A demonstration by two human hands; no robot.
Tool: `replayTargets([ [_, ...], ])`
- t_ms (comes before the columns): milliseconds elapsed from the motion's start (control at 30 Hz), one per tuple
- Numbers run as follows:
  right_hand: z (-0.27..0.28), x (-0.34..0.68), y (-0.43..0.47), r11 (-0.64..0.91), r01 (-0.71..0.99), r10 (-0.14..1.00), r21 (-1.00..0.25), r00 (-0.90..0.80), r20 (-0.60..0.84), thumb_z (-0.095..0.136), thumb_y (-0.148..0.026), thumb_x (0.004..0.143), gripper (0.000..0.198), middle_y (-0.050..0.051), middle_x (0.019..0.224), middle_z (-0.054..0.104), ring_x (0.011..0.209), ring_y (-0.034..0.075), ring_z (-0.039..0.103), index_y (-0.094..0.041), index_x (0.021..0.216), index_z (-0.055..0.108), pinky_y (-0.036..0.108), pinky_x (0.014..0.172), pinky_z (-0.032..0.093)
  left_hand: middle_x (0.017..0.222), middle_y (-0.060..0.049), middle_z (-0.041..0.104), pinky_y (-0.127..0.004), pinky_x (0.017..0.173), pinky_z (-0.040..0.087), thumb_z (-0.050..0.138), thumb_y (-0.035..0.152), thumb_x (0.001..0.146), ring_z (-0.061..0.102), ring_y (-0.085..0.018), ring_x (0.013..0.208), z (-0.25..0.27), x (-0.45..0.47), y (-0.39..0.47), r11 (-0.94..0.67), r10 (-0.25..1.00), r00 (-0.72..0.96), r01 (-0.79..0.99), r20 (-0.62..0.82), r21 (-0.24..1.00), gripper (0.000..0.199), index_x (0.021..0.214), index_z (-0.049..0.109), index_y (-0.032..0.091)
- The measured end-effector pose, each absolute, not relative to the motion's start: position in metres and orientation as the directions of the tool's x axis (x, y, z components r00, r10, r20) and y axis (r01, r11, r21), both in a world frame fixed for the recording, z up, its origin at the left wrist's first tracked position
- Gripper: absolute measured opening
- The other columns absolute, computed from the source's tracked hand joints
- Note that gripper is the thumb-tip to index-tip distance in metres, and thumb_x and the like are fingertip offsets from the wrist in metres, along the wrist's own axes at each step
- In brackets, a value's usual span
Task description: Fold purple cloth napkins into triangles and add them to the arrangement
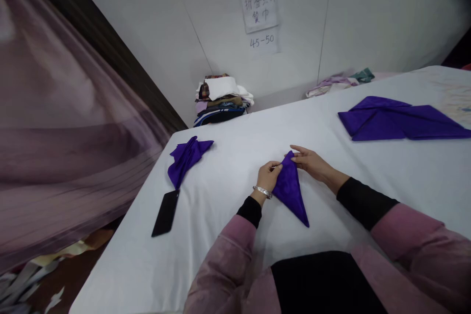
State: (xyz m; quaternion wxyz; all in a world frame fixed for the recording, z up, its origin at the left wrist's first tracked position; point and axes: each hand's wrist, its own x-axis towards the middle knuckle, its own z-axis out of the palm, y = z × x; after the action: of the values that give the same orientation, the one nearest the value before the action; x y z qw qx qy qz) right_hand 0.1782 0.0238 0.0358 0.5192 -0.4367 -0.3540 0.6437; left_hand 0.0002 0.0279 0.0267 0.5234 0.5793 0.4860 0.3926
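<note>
A purple cloth napkin (pixel 290 187) lies on the white-covered table, folded into a narrow triangle whose long point faces me. My left hand (pixel 270 175), with a silver bracelet at the wrist, pinches its left edge close to the top. At the top corner, my right hand (pixel 308 162) has thumb and fingers closed on the cloth, while its index finger sticks out above. A second purple napkin (pixel 187 157), gathered into a pleated shape, rests to the left. Further purple cloth (pixel 390 120) is spread in flat folded pieces at the right.
A black phone (pixel 165 213) lies by the left table edge, its top end at the gathered napkin. Behind the table stands a stack of folded clothes (pixel 222 100), with more fabric (pixel 334 83) to its right. Handwritten paper signs (pixel 261 14) hang on the wall. A sheer pink curtain (pixel 73 122) hangs at left.
</note>
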Motion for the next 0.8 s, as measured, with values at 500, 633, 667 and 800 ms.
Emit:
replayTargets([
  [500, 0.037, 0.177, 0.025, -0.184, -0.338, 0.983, -0.923, -0.053, -0.176, 0.064, -0.01, 0.074, 0.055, 0.008, 0.103, 0.069, 0.082, 0.016, 0.066, -0.017, 0.126, 0.046, 0.038, 0.089, 0.05, 0.066, 0.0, 0.065, -0.025, 0.061, 0.045, 0.067, 0.031, 0.068, 0.056, -0.012, 0.061, 0.02, 0.003, 0.033, 0.06, 0.972, 0.217, 0.151, -0.092, 0.987, 0.014, 0.072, 0.068, 0.017],
  [633, 0.035, 0.177, 0.027, -0.186, -0.316, 0.983, -0.93, -0.048, -0.18, 0.064, -0.011, 0.074, 0.056, 0.008, 0.102, 0.069, 0.08, 0.015, 0.066, -0.017, 0.127, 0.045, 0.038, 0.088, 0.051, 0.065, 0.001, 0.064, -0.024, 0.061, 0.045, 0.066, 0.032, 0.07, 0.055, -0.012, 0.062, 0.016, 0.004, 0.033, 0.081, 0.976, 0.192, 0.139, -0.107, 0.987, 0.015, 0.072, 0.067, 0.017],
  [667, 0.035, 0.177, 0.027, -0.187, -0.31, 0.982, -0.932, -0.045, -0.182, 0.064, -0.011, 0.074, 0.057, 0.009, 0.103, 0.069, 0.08, 0.015, 0.065, -0.017, 0.127, 0.045, 0.038, 0.088, 0.051, 0.065, 0.001, 0.064, -0.024, 0.061, 0.044, 0.066, 0.032, 0.07, 0.055, -0.011, 0.062, 0.015, 0.004, 0.033, 0.087, 0.976, 0.188, 0.135, -0.112, 0.987, 0.015, 0.071, 0.066, 0.017],
  [800, 0.035, 0.177, 0.028, -0.179, -0.293, 0.984, -0.939, -0.031, -0.178, 0.064, -0.009, 0.073, 0.057, 0.009, 0.102, 0.069, 0.079, 0.016, 0.065, -0.016, 0.127, 0.046, 0.038, 0.086, 0.052, 0.068, 0.0, 0.064, -0.025, 0.063, 0.046, 0.067, 0.03, 0.07, 0.056, -0.011, 0.063, 0.012, 0.005, 0.032, 0.108, 0.976, 0.178, 0.107, -0.126, 0.988, 0.014, 0.074, 0.065, 0.017],
])
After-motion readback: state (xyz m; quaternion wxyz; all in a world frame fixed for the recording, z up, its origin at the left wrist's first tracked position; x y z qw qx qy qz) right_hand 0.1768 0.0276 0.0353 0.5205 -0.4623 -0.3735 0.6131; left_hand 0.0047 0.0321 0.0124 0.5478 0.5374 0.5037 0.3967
